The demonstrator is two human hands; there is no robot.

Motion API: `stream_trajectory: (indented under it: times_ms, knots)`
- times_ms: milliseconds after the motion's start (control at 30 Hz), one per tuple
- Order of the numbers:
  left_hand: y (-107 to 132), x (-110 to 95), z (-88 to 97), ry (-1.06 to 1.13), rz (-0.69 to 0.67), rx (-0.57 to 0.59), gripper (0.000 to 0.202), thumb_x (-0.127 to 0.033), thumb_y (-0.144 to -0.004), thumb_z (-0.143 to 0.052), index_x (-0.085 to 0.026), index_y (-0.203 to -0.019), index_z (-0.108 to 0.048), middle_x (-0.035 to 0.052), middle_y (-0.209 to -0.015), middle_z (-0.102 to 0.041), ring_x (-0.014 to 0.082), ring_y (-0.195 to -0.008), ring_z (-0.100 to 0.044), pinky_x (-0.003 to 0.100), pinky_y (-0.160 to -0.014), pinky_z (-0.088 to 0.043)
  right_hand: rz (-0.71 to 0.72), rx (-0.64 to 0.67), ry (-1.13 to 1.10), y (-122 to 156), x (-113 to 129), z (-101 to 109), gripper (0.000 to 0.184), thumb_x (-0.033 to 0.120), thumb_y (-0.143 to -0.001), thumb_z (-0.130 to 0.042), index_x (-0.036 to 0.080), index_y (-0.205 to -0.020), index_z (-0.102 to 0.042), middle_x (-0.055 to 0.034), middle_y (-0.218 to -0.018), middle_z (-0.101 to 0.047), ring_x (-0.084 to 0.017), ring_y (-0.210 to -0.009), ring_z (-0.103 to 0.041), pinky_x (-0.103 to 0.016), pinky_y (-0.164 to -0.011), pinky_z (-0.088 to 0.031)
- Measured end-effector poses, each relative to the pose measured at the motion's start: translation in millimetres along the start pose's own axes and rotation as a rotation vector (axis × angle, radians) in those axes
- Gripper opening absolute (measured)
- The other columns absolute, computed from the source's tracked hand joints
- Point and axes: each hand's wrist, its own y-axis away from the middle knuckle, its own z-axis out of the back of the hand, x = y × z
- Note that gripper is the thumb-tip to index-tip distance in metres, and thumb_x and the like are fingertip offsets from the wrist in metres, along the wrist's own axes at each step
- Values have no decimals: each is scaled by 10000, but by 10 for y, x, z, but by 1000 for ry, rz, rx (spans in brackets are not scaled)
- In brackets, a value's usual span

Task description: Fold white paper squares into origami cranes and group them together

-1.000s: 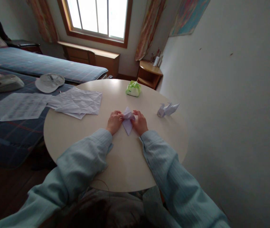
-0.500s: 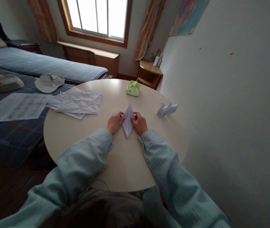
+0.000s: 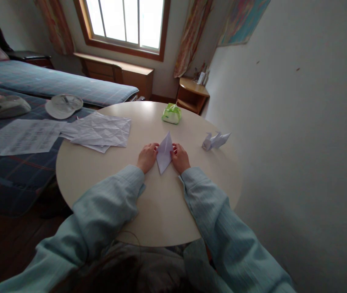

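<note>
Hands (image 3: pixel 147 157) (image 3: pixel 180 158) touching folded paper (image 3: pixel 164 154), at side edges, roomy tabletop (image 3: pixel 162 207)

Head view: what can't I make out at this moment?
All in the head view:
Folded paper, underside: hidden by its own upper face.
Left hand and right hand: too small to tell pinching from merely touching the paper's edges.
Printed sheets, wording: too small and blurred to read.
Lower loose sheets: mostly covered by the creased sheet.
Wall picture: cut off by the top edge.
</note>
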Motion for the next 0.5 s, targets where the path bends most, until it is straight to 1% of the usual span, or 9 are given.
stream_trajectory:
  times_ms: [167, 333, 500]
  knots:
    - [-1, -1, -1, 3, -4, 4, 232, -136, -796, -404, -155, -963, -563, 77, -896, -610, 167, -873, -530, 292, -824, -400, 5, -10, 7, -8, -25, -13, 203, 146, -769, -416, 160, -953, -500, -66, -882, -564, -131, -711, -524, -271, -718, -429]
    - [-12, 48, -40, 35, -14, -8, 216, -183, -799, -427, -160, -966, -561, 55, -812, -611, 156, -801, -538, 280, -776, -411, -7, -4, -6, 1, -24, -12, 232, 136, -748, -437, 152, -974, -492, -60, -875, -556, -119, -674, -521, -258, -674, -436]
    - [-11, 50, -37, 18, -10, -4, 209, -202, -798, -437, -152, -958, -561, 56, -784, -606, 156, -774, -538, 273, -739, -414, -18, -1, -5, 5, -5, -4, 263, 127, -729, -455, 150, -988, -488, -57, -867, -562, -116, -666, -522, -255, -661, -436]
